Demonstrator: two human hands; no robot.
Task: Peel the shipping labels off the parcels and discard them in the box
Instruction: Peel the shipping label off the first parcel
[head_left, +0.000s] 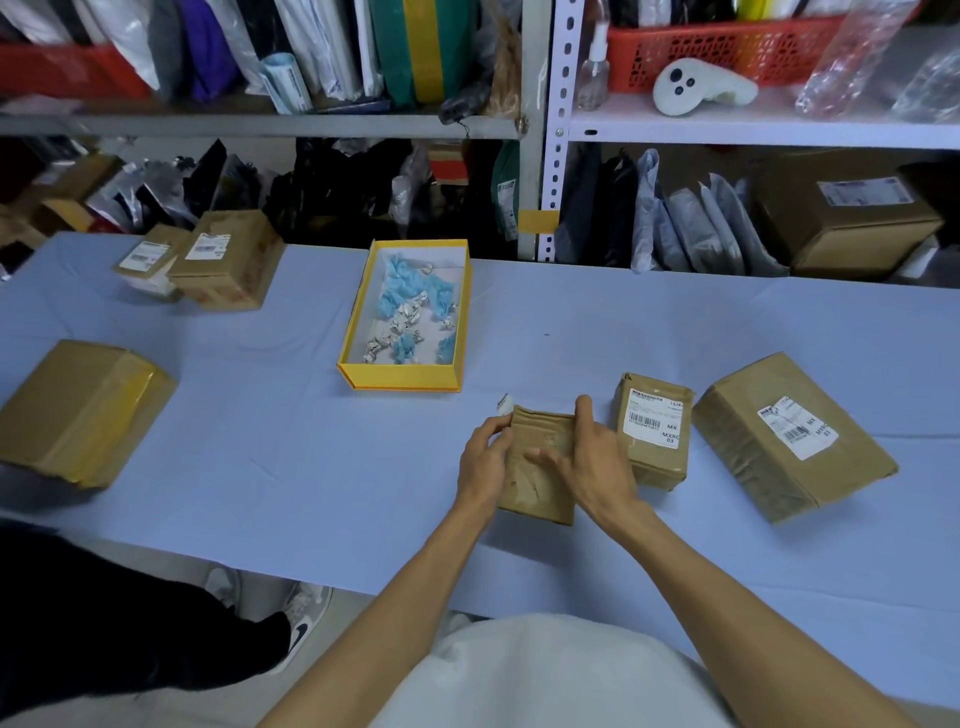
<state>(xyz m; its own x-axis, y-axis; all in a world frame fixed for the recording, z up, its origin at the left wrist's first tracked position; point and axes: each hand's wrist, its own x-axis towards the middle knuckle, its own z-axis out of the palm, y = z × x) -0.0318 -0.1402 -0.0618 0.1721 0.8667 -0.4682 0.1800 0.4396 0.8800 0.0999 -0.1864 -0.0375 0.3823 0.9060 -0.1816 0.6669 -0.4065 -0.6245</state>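
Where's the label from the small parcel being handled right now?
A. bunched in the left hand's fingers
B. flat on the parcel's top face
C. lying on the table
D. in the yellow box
A: the crumpled white label sticks up from the left hand at the far left corner of the small parcel, whose visible top face is bare; the right hand grips the parcel.

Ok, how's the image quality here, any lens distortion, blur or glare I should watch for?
Head view: the wide-angle lens bows the table edge and the shelf toward the corners; light is soft and even, shadows faint; the only glare is a sheen on the left parcel's yellow tape; the left hand, pinching the peeled label, the right hand and the held parcel look sharp.
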